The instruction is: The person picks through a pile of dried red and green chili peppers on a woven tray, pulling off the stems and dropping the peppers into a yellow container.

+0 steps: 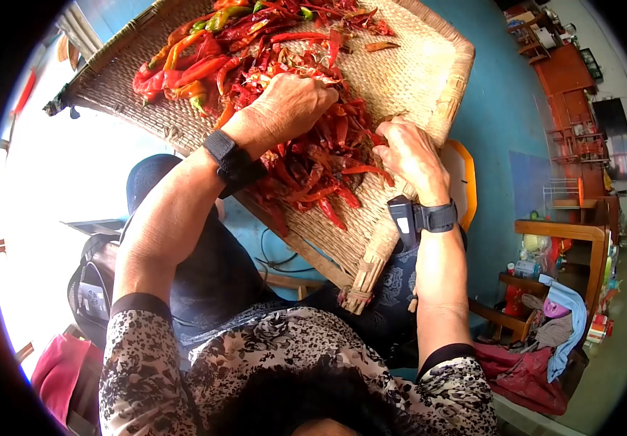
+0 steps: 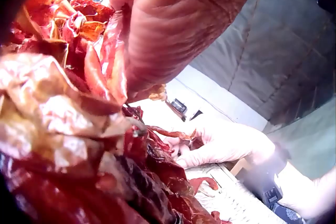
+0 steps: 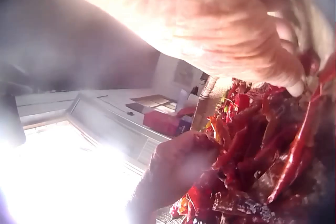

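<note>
A heap of dried red chili peppers [image 1: 320, 167] lies on a woven tray [image 1: 426, 54] tilted across the person's lap. My left hand [image 1: 284, 109] is down in the middle of the heap, fingers curled in among the chilies; the left wrist view has red chili pods [image 2: 107, 64] right against its thumb, while its fingertips are hidden. Near the tray's right edge, my right hand [image 1: 411, 156] pinches a red chili pepper [image 3: 299, 150], which hangs from the fingertips in the right wrist view. The hands are apart, with chilies between them.
Fresher red, orange and green peppers [image 1: 197, 62] lie along the tray's far left side. An orange-rimmed object [image 1: 464, 182] stands behind the right wrist. A wooden chair [image 1: 560, 232] with clothes is at the right, a dark backpack [image 1: 95, 283] at the left.
</note>
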A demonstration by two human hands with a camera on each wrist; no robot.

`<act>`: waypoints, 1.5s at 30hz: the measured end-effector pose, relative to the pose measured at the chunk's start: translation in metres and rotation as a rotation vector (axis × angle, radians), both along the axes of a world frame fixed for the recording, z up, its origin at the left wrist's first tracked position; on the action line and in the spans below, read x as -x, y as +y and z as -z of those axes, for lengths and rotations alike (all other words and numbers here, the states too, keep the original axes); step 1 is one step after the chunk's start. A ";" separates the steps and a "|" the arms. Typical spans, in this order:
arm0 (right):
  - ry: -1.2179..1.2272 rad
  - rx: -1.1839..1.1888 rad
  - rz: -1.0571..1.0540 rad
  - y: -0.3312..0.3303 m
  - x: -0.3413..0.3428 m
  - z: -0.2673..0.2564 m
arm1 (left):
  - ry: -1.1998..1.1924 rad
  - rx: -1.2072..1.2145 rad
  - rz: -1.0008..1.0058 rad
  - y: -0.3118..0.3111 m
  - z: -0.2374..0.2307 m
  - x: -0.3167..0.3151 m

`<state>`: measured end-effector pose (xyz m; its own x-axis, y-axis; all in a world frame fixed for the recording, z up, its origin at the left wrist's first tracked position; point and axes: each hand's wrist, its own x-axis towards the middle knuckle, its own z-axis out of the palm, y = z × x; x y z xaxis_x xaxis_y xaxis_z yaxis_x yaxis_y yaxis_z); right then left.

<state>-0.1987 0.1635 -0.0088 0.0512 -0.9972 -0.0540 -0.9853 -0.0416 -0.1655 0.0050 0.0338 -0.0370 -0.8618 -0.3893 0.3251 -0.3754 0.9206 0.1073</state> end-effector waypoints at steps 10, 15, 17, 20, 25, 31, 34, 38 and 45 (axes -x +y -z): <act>-0.371 0.313 0.235 0.011 0.025 -0.010 | 0.042 -0.009 -0.006 -0.002 0.000 -0.007; 0.237 0.373 0.766 0.038 0.072 -0.030 | 0.001 0.014 -0.015 -0.001 -0.002 -0.003; 0.407 0.466 0.689 0.047 0.089 -0.021 | 0.013 0.014 0.015 -0.004 -0.001 -0.001; 0.195 0.714 0.373 0.039 0.076 -0.013 | 0.040 -0.036 -0.050 0.002 -0.006 0.001; 0.104 0.021 0.013 0.025 -0.007 -0.013 | 0.266 0.189 0.052 0.006 -0.002 0.004; 0.216 0.076 -0.048 0.027 -0.011 0.024 | 0.100 0.007 0.308 0.031 -0.002 0.008; 0.097 0.096 -0.092 0.021 -0.007 0.014 | 0.012 0.005 0.430 0.049 0.008 0.009; -0.213 -0.027 0.083 0.021 -0.006 -0.008 | -0.050 0.080 0.287 0.052 0.016 0.012; -0.160 0.632 0.357 0.032 0.049 -0.029 | 0.026 0.019 0.250 0.034 0.016 0.009</act>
